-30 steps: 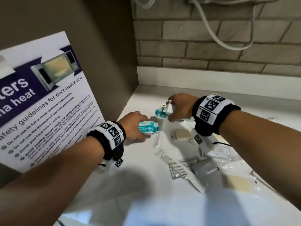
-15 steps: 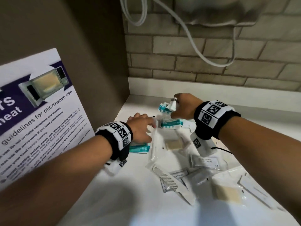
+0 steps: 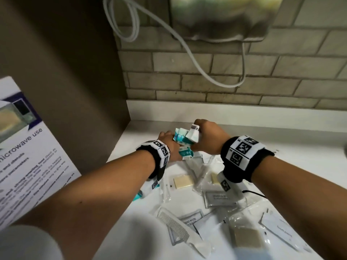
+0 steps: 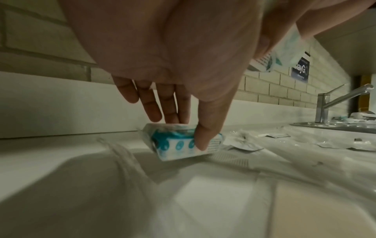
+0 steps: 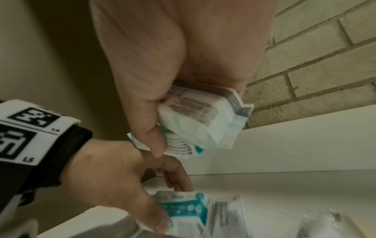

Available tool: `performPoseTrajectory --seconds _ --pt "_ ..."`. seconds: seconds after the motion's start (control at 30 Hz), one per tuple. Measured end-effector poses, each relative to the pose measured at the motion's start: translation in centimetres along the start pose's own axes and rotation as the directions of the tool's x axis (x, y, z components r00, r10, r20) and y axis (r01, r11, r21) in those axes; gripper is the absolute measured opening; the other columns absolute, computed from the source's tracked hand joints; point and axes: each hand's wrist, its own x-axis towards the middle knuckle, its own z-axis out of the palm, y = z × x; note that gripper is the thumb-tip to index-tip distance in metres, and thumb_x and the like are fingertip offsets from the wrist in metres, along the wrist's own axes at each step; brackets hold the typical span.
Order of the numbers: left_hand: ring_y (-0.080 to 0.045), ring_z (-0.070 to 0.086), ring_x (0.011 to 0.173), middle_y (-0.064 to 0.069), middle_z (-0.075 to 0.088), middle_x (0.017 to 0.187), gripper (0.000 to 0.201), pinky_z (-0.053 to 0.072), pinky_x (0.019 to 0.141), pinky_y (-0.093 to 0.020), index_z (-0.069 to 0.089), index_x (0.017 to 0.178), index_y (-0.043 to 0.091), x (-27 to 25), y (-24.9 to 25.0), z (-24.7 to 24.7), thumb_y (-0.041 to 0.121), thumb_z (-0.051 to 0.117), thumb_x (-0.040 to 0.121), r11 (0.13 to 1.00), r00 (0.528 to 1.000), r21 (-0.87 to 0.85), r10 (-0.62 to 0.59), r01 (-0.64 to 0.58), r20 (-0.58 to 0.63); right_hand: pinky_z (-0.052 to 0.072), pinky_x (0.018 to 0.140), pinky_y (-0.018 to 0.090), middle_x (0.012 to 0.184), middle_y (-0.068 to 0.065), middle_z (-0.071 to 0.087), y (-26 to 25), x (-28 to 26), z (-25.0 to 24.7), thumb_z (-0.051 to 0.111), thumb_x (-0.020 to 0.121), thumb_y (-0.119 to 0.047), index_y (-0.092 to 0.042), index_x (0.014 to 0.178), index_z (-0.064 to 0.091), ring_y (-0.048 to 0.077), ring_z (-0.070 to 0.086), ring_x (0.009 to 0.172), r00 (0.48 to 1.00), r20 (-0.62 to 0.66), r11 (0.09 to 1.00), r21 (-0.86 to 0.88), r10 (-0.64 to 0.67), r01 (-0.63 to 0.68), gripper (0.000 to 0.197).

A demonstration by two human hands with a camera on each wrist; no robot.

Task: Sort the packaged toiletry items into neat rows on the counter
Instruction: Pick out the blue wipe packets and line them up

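Observation:
My left hand (image 3: pixel 169 144) pinches a teal-and-white wipes packet (image 4: pixel 177 146) between thumb and fingers, right at the white counter (image 3: pixel 155 132) near the back left corner. Just above it, my right hand (image 3: pixel 205 136) grips a small stack of the same packets (image 5: pixel 203 124) held edge-up. One more teal packet (image 3: pixel 137 196) lies on the counter, partly hidden under my left wrist. Loose in front of me lie wrapped soap bars (image 3: pixel 183 182), a wrapped comb (image 3: pixel 174 225) and grey shampoo sachets (image 3: pixel 219 198).
A brown side panel (image 3: pixel 75 72) and a microwave poster (image 3: pixel 28 156) close off the left. The brick wall (image 3: pixel 225 85) carries a grey unit (image 3: pixel 225 15) with a hanging white cable (image 3: pixel 189 55). A tap (image 4: pixel 335 103) and sink stand far right.
My left hand laid its teal packet down at the left, reached forward, and now pinches another packet below the right hand's stack. The head view tilted up.

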Motion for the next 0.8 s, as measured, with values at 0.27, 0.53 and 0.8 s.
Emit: performPoseTrajectory --seconds 0.27,0.53,0.8 --pt "-0.023 0.064 0.094 -0.002 0.066 0.108 0.046 0.053 0.082 -0.031 0.065 0.109 0.018 -3.8 -5.6 -4.9 0.025 0.081 0.067 0.969 0.992 -0.246 -0.067 0.039 -0.108 0.037 0.061 0.027 0.082 0.0 0.057 -1.4 0.1 -0.4 0.081 0.067 -0.02 -0.018 0.085 0.048 0.023 0.054 0.076 0.998 -0.065 0.994 0.113 -0.007 0.015 0.037" --pt "-0.023 0.06 0.108 -0.004 0.061 0.122 0.051 0.048 0.09 -0.027 0.062 0.124 0.018 -7.3 -11.5 -1.7 0.021 0.076 0.075 0.97 0.982 -0.153 -0.188 0.187 0.01 0.04 0.062 0.028 0.083 0.0 0.057 -6.5 2.0 2.6 0.08 0.071 -0.03 -0.021 0.092 0.048 0.023 0.056 0.079 0.992 0.071 0.995 0.021 -0.103 0.102 0.039" --pt "-0.018 0.043 0.125 0.003 0.046 0.139 0.094 0.038 0.106 -0.033 0.046 0.138 0.031 -10.3 -10.4 0.5 0.072 0.074 0.058 0.947 0.977 -0.278 -0.109 0.158 0.184 0.047 0.076 0.029 0.111 0.009 0.066 -9.8 7.1 6.1 0.083 0.07 -0.028 -0.014 0.109 0.059 0.03 0.062 0.103 0.978 0.174 0.989 -0.067 -0.117 0.13 0.048"
